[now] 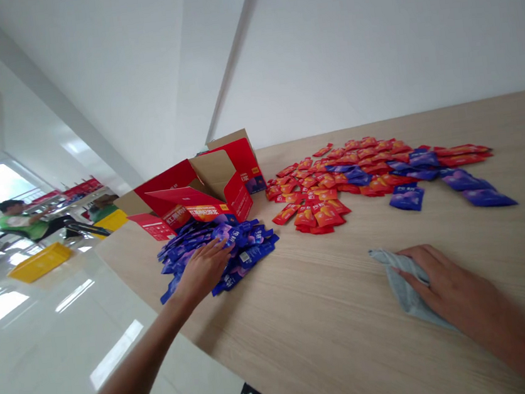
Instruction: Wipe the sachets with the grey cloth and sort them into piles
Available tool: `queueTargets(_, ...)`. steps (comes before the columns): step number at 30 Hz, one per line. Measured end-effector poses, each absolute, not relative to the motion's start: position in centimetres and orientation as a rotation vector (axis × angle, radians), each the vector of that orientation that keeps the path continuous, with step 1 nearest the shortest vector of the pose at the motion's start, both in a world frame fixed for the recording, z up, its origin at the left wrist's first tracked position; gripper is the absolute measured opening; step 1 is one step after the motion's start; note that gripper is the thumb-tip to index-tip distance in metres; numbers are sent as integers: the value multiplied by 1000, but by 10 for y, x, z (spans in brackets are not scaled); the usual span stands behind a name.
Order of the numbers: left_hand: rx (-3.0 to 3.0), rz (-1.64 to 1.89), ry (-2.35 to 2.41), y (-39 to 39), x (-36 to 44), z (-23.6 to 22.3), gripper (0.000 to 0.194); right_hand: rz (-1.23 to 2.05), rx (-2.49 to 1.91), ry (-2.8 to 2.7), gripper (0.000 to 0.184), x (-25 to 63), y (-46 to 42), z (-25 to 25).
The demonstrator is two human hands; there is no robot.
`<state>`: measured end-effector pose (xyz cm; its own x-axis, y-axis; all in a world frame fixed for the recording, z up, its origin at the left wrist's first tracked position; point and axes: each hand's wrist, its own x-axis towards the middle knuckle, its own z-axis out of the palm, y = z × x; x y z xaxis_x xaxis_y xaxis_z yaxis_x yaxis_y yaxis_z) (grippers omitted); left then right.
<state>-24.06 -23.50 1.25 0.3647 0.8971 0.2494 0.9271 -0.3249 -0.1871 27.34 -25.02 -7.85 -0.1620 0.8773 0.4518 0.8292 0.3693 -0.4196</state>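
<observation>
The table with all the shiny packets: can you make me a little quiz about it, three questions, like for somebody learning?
1. True or false: the right hand is holding a blue packet.
2. Pick one. What is the left hand nearest to?
A: the yellow tub on the floor
B: the pile of blue packets
C: the wall
3. Fill the gap: in the picture, the spread of red packets lies to the ____ of the open red box.

Key
1. False: it holds a grey cloth.
2. B
3. right
</observation>
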Motion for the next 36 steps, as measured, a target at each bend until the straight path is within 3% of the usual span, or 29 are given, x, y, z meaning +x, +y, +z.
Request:
queueTargets(10,-2912,-713,-897,-331,-81,23,15,260,-1424,-2312,20,261,-256,-56)
queueTargets(14,-2868,-596,-907,-269,-14,14,39,314,-1428,-2374,19,257,-259,-35)
queueTargets(20,-2794,-490,-1157,-146,99,3,30,365,-1461,-2379,23,259,-255,-39)
queueTargets(26,-2748,-350,-1381,-96,200,-26,43,370,-1462,-2337,27,258,-253,-43)
queueTargets(31,-2712,-234,-1546,-72,237,-34,44,343,-1463,-2368,36,259,-254,-39)
queueTargets(36,-2718,-25,-1613,-54,244,-24,38,326,-1493,-2414,31,260,-254,-34)
